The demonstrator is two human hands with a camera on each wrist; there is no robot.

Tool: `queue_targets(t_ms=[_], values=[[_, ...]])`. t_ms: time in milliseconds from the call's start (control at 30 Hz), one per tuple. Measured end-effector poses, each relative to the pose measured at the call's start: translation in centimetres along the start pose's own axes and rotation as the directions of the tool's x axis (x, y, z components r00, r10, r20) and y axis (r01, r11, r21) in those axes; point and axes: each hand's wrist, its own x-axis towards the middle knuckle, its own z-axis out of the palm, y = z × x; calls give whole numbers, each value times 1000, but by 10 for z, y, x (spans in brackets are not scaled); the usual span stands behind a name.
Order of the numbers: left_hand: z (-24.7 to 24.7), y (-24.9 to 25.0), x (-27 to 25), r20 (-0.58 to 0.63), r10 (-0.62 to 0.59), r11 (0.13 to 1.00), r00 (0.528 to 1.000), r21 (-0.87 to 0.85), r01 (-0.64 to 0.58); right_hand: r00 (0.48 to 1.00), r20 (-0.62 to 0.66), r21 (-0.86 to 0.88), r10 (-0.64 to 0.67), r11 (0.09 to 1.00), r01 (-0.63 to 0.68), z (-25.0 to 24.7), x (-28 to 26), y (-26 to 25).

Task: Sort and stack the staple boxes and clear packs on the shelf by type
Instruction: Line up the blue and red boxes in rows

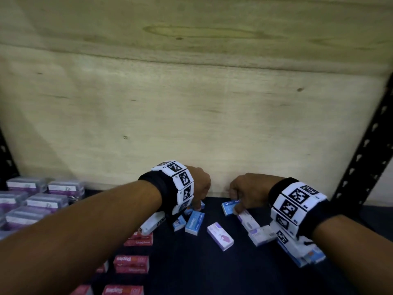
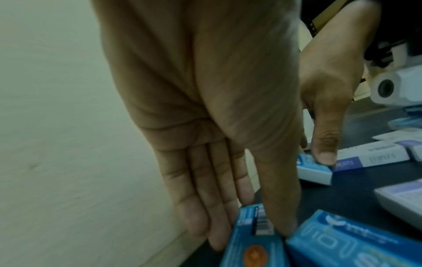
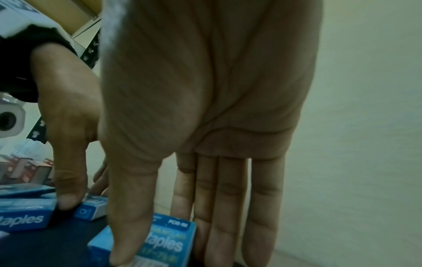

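Your right hand (image 1: 244,191) pinches a small blue staple box (image 3: 160,240) between thumb and straight fingers, just at the back wall (image 1: 191,113). Your left hand (image 1: 198,184) pinches another blue box (image 2: 251,240) the same way, a third blue box (image 1: 194,222) lying just beside its thumb. Between your hands lies a loose lilac box (image 1: 220,236). Beyond your left forearm the clear packs (image 1: 42,201) look grouped already and the red boxes (image 1: 131,264) are partly stacked. By my reckoning the blue and lilac ones remain unsorted.
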Motion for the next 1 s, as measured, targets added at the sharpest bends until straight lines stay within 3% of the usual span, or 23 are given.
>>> queue_targets(t_ms=[333, 600, 1000], values=[[-3, 2, 0, -27, 60, 992, 998, -114, -62, 999, -49, -22, 18, 1000, -19, -1, -7, 0], [8, -11, -2, -129, 6, 991, 992, -131, -23, 996, -86, -59, 40, 997, -46, 1, -4, -4], [8, -14, 4, -158, -55, 995, 986, -95, 40, 992, -118, -108, 51, 992, -64, 1, 0, -8]])
